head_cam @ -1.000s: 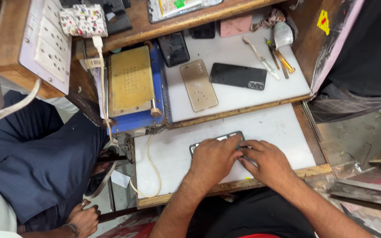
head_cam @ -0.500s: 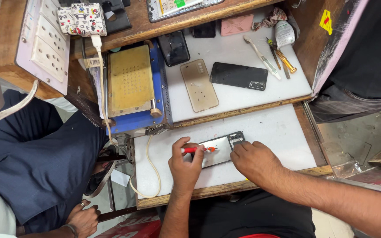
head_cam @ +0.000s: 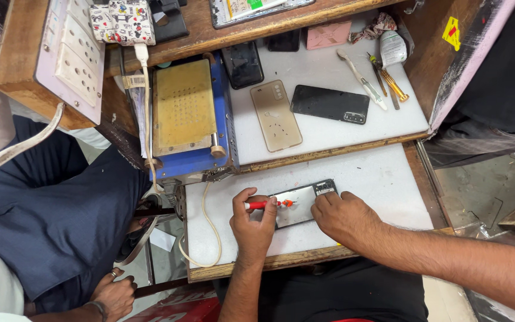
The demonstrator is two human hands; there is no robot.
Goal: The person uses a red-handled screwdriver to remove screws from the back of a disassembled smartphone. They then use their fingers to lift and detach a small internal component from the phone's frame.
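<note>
beside the left hand [head_cam: 254,223], opened phone [head_cam: 298,204]

Gripped a red screwdriver [head_cam: 264,204] in the left hand [head_cam: 254,222], tip laid over an opened phone [head_cam: 303,204] on the white desk [head_cam: 382,179]. Pressed down on the phone's right end with the right hand [head_cam: 344,216]. Lay further back: a gold back cover [head_cam: 276,115], a black phone [head_cam: 329,104], a blue heating plate [head_cam: 187,113].
</note>
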